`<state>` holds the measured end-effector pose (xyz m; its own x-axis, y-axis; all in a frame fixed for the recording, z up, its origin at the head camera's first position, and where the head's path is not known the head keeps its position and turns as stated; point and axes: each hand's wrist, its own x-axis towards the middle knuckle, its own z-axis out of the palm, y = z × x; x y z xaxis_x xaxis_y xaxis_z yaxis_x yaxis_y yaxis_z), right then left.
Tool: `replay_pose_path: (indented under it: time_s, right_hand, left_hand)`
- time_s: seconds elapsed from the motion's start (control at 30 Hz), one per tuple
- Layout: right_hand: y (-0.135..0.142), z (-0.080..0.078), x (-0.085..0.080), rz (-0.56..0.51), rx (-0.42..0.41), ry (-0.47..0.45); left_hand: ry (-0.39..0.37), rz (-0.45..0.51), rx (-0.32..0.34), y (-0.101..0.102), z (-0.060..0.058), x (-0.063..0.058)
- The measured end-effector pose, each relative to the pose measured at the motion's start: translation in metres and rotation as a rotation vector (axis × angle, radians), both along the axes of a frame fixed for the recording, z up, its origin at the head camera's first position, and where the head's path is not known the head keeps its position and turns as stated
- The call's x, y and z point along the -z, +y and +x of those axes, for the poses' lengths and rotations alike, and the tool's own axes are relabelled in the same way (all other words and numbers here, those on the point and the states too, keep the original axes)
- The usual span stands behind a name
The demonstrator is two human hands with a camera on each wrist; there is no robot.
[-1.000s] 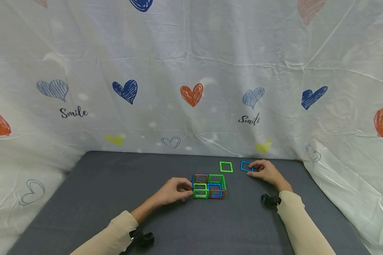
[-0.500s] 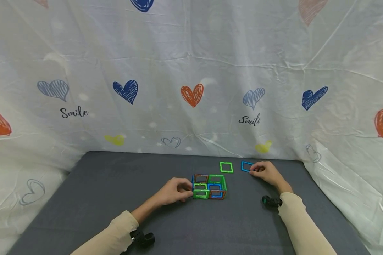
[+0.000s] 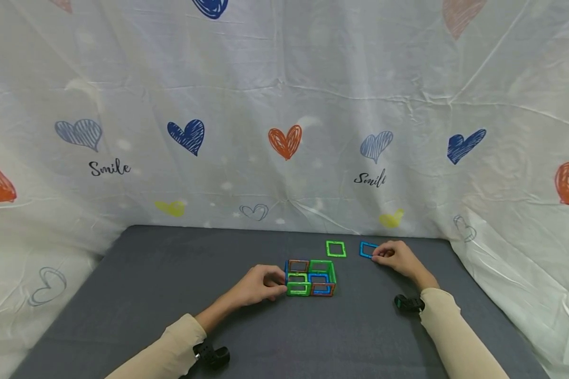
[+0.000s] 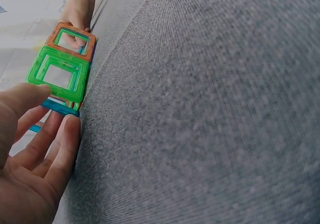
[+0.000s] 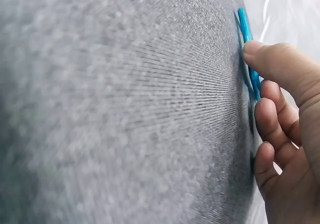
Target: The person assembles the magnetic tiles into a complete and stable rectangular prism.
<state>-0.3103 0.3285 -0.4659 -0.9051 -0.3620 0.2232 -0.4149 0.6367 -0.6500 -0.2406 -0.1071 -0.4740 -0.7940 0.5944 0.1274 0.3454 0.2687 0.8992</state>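
A small open box of square magnetic tiles [image 3: 298, 288], in green, blue and orange-brown frames, stands mid-table in the head view. My left hand [image 3: 261, 284] grips its left end. In the left wrist view the thumb lies on a green tile [image 4: 75, 91], and the fingers touch a blue tile [image 4: 61, 108] round the corner. Farther right, my right hand [image 3: 397, 258] pinches a blue square magnetic tile [image 3: 366, 249] by its near right corner. The right wrist view shows this tile edge-on, slightly tilted, with the thumb on top and fingers beneath.
A loose green magnetic tile [image 3: 335, 249] lies flat behind the box, left of the blue one. Dark grey cloth covers the table [image 3: 170, 263]. A white curtain [image 3: 237, 173] with printed hearts hangs along its back edge.
My right hand has shifted slightly right and toward me, and the blue tile has slid and turned a little with it. The left hand and the box have stayed put.
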Motion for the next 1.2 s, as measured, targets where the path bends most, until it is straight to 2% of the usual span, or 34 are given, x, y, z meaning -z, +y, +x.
replay_pose_path:
  time_s: [0.27, 0.47, 0.83, 1.2]
  right_hand:
    - [0.0, 0.005, -0.005, -0.028, -0.038, -0.012]
    - [0.001, 0.01, -0.006, -0.066, -0.073, 0.012]
    - [-0.004, 0.022, -0.007, -0.064, -0.064, 0.024]
    - [-0.012, 0.033, -0.007, -0.083, -0.125, 0.107]
  left_hand:
    - [0.017, 0.004, 0.001, -0.001, -0.001, 0.002]
    - [0.02, 0.001, 0.002, -0.001, -0.002, 0.003]
    - [0.028, 0.004, 0.008, 0.0, -0.003, 0.004]
    - [0.03, -0.014, 0.0, 0.0, -0.003, 0.004]
